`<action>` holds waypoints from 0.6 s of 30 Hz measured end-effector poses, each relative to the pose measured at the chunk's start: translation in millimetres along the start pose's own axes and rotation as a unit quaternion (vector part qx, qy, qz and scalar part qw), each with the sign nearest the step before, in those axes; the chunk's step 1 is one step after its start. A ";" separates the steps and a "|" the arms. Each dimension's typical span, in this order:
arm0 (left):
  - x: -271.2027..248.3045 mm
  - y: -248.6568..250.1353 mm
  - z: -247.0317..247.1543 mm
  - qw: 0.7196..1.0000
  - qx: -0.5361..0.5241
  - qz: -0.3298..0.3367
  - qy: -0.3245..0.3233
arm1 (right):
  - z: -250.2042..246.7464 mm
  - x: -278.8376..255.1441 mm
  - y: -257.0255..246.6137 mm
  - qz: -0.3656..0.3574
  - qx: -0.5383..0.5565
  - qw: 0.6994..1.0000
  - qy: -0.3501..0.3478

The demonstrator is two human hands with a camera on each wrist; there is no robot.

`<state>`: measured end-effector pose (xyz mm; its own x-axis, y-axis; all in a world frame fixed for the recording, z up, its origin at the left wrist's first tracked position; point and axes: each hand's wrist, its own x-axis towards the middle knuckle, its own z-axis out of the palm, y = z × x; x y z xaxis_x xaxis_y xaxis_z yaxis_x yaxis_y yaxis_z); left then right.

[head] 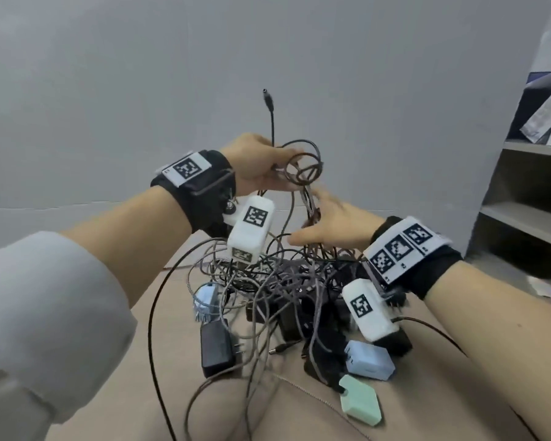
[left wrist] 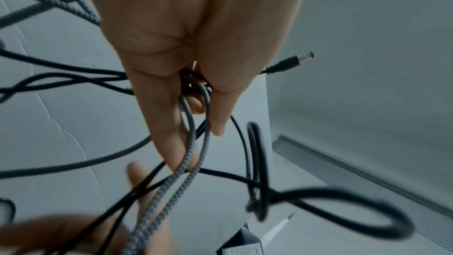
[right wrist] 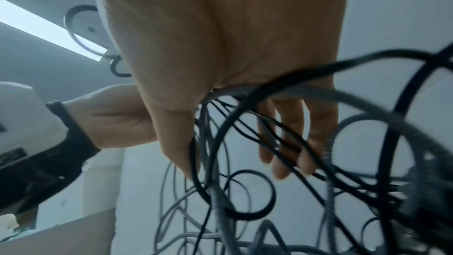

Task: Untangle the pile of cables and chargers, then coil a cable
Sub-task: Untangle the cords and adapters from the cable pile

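Cable loops gripped in left hand; right hand open, fingers among strands

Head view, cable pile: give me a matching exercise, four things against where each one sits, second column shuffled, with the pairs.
Things:
1. barrel plug
2. green charger
3. black adapter
4. left hand

Places:
A. nearest the camera, at the pile's right front edge
B. raised above the pile, gripping a bunch of cable loops
C. sticking up on a thin black lead, highest of all
D. at the pile's left front, prongs pointing right

Pairs: 1-C, 2-A, 3-D, 4-B
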<state>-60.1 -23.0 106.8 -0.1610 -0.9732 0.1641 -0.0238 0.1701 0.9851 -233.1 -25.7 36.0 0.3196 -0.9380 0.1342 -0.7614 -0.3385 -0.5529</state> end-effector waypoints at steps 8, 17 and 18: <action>6.0 -55.7 -32.3 0.995 0.016 -0.087 0.038 | -8.0 -3.8 35.3 0.039 0.106 0.993 0.044; -17.4 -39.7 -2.9 0.916 0.350 0.137 0.141 | -45.7 0.0 20.8 0.075 0.252 0.949 0.172; -26.6 -30.6 7.3 0.911 0.356 0.173 0.114 | -49.1 1.2 15.1 0.078 0.270 0.942 0.184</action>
<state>-62.3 -1.2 71.9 -0.0723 -0.8353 0.5450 -0.6581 0.4506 0.6032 -271.9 -35.6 68.2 -0.0644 -0.9693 0.2374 -0.3531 -0.2003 -0.9139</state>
